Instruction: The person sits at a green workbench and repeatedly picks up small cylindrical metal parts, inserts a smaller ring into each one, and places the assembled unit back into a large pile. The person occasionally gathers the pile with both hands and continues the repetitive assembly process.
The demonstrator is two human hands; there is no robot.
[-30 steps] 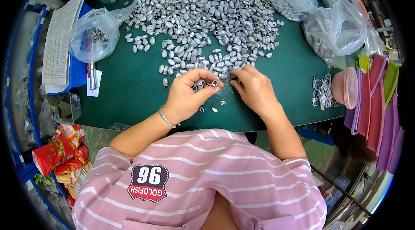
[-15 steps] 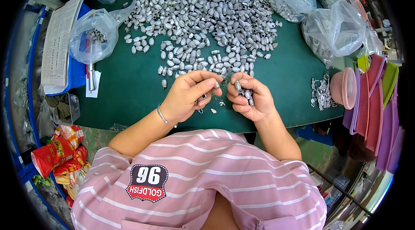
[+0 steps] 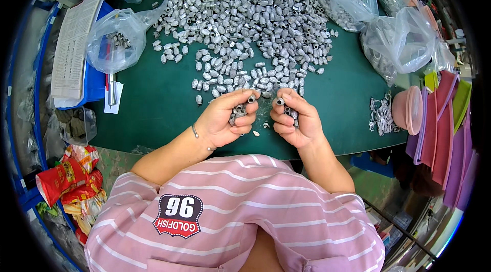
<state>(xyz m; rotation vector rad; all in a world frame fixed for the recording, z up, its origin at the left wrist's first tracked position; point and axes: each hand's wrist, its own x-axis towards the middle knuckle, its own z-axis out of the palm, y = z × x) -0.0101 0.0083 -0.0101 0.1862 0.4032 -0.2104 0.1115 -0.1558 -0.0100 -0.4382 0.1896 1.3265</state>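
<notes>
Just above the near table edge, the left hand (image 3: 227, 118) is curled shut on a small clutch of grey metal pieces (image 3: 236, 116), with one short tube-like piece (image 3: 251, 99) pinched up between thumb and forefinger. Right beside it, almost touching, the right hand (image 3: 295, 118) is likewise closed around several pieces, one tube piece (image 3: 280, 101) held at its fingertips and facing the other hand's. A thin bracelet (image 3: 196, 131) sits on the left wrist.

Below the two hands a few loose bits lie on the green table (image 3: 153, 108). Beyond the fingertips spreads a big heap of the same grey pieces (image 3: 245, 21). Left of the left hand, well apart, is a clear plastic bag (image 3: 110, 41) with some pieces inside, and further left a stack of papers (image 3: 71, 47). Right of the right hand lie a small pile of pale scraps (image 3: 381, 116), a pink bowl (image 3: 406, 111), and, further away, more clear bags (image 3: 399, 41).
</notes>
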